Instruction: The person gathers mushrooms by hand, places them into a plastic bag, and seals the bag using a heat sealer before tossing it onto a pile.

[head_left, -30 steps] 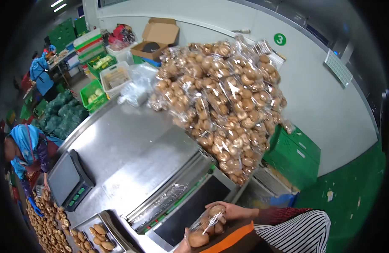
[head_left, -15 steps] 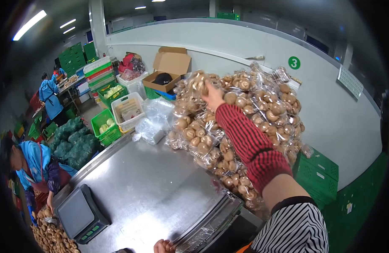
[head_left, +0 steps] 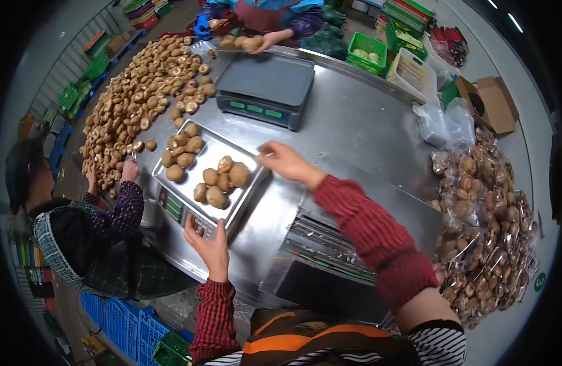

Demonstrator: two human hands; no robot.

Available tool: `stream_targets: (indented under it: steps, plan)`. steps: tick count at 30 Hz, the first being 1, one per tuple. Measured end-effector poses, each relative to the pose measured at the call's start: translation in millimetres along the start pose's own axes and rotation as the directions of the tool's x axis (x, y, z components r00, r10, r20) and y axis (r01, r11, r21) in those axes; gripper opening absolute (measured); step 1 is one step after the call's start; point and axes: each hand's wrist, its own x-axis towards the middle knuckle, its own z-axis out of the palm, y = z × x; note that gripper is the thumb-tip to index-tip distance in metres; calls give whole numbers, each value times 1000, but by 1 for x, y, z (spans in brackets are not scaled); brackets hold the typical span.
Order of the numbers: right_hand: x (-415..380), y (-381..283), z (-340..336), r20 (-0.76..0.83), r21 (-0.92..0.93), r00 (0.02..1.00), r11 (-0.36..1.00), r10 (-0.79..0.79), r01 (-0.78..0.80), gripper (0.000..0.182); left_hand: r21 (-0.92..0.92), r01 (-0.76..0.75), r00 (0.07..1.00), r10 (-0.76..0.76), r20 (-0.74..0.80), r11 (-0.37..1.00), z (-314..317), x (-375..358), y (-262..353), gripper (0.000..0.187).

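Note:
Two clusters of shiitake mushrooms point(head_left: 225, 181) lie on a shallow metal tray point(head_left: 198, 174), which sits on a scale with a lit display point(head_left: 171, 204). My left hand point(head_left: 211, 247) is at the tray's near edge, empty, thumb and fingers spread apart. At the tray's right corner, my right hand point(head_left: 287, 163) reaches in with its fingers extended and nothing in them. Both palms face the mushrooms from outside the cluster.
A second scale point(head_left: 265, 88) stands farther back, before a co-worker holding mushrooms. Loose mushrooms point(head_left: 134, 97) are heaped at left, where another person point(head_left: 92, 238) works. Bagged mushrooms point(head_left: 482, 226) pile up at right. A wrapping machine point(head_left: 329, 250) is close before me.
My view has swung left from the bagged pile to the scale. My right hand has left the bags and come over to the tray; my left hand now shows fully, beside the tray.

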Motion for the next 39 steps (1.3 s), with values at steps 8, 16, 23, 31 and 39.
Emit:
stream_targets:
  steps: [8,16,23,31,39]
  plan:
    - [62,-11,112,-177,-354,937,869,300,-345,76,436,-204,920,20,391,876,12,96,-28,118]
    - [-37,-39,31,-603,-116,788,964,124,-240,60,9,-354,818,305,489,935,32,54,51,115]
    - [-211,0,-101,-869,17,440,903,225,-429,69,-385,-478,409,588,698,789,118,-32,154,113]
    - [-323,27,-118,-881,-11,327,675,342,-738,71,-421,-488,91,524,847,765,168,-98,175,115]
    - [-447,-19,-105,-902,-266,418,626,106,-733,43,-137,-678,493,585,645,722,82,-62,108,35]
